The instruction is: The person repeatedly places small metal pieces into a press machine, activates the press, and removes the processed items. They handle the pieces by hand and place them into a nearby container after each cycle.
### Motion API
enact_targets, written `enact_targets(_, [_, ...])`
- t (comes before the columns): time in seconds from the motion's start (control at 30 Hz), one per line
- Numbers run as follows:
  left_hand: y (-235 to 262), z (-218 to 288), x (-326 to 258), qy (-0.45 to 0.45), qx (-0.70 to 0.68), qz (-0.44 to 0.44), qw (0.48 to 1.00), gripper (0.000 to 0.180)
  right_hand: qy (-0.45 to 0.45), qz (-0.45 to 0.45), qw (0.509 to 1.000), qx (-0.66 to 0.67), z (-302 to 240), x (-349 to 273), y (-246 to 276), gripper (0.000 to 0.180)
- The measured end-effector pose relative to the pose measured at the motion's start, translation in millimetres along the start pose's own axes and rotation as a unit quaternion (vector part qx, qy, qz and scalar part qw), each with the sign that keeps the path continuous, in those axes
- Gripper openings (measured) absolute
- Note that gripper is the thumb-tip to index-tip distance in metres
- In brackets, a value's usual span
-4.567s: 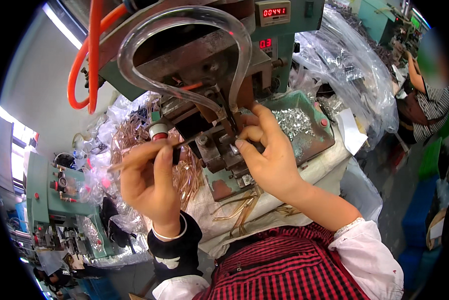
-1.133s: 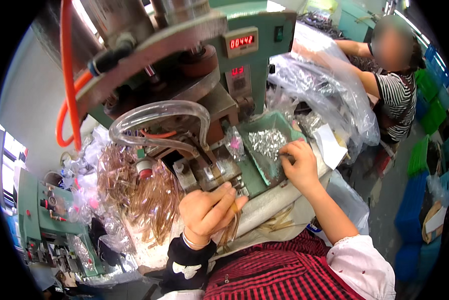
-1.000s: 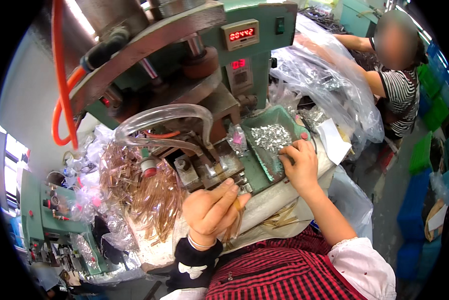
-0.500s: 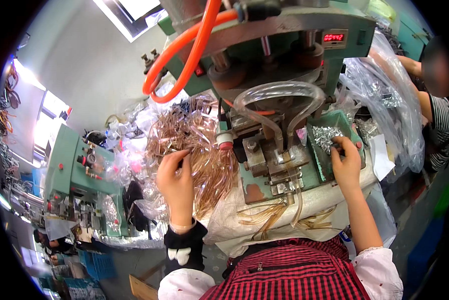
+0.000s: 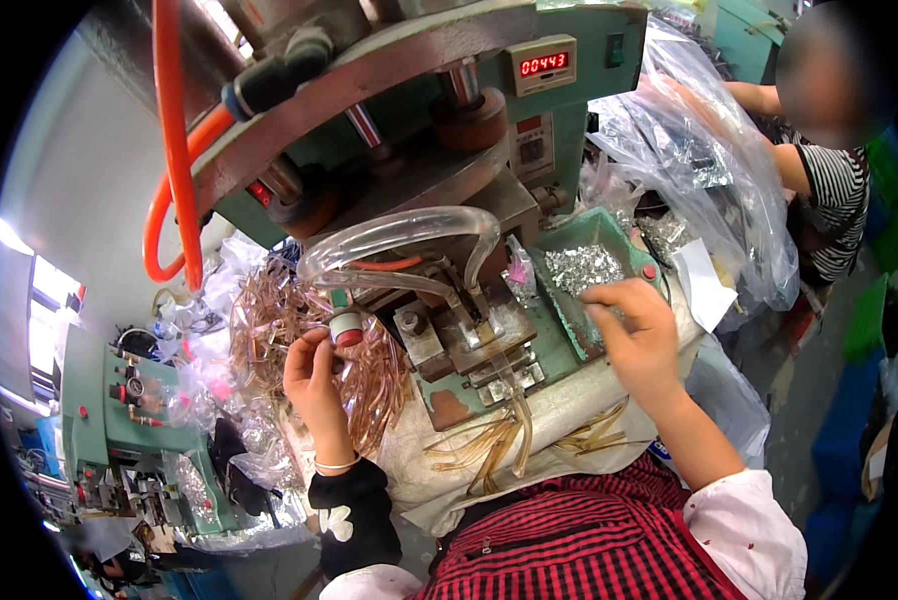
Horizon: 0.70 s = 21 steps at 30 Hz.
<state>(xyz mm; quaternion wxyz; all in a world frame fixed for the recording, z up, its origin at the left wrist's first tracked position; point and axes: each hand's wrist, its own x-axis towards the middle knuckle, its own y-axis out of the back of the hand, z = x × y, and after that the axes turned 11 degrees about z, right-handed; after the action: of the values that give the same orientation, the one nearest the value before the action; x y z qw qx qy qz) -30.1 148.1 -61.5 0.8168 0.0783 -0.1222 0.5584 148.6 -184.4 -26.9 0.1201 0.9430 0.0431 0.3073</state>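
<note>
Both hands near press die (image 5: pixel 474 345): left hand (image 5: pixel 314 375) pinching amber strip (image 5: pixel 304 345); right hand (image 5: pixel 637 330) curled over metal clips (image 5: pixel 584 268). Crush risk.

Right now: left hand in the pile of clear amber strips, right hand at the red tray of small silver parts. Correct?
Not quite: the tray is green, not red, as the head view shows. The rest holds: the left hand is in the pile of clear amber strips, and the right hand is at the tray of small silver parts.
</note>
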Motion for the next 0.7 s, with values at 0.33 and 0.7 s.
enact_targets(0.33, [-39.2, 62.7, -63.6, -0.113, -0.124, 0.11, 0.98, 0.016, -0.217, -0.04, 0.916, 0.334, -41.1, -5.4, -81.0, 0.041])
enact_targets(0.7, [-69.3, 122.1, -74.3, -0.494, 0.067, -0.136, 0.856, 0.007, -0.04, -0.127, 0.975, 0.175, -71.9, -0.4, -47.1, 0.054])
